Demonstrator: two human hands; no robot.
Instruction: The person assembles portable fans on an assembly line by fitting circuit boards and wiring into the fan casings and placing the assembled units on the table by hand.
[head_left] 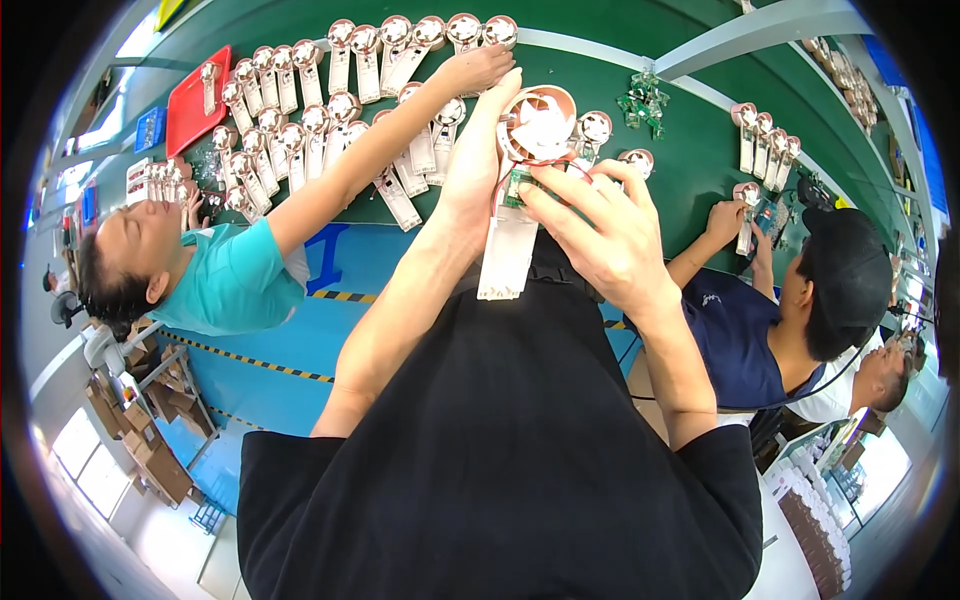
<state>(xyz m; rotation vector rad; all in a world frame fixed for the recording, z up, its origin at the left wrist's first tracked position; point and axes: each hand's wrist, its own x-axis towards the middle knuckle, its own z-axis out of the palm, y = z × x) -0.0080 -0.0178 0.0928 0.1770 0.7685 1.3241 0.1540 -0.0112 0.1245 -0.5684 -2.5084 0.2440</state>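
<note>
Green workbench (pixel 700 160) (crowded), blue floor (pixel 270 350)

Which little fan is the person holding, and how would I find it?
Start at the green table with its rows of white fans. Near its middle edge, the left hand and right hand hold one fan. Only it is lifted, with red wires showing.

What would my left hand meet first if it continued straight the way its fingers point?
Probably the co-worker's hand just beyond the left hand; behind it lie the handheld fan units on the green table. Depth is unclear.
</note>
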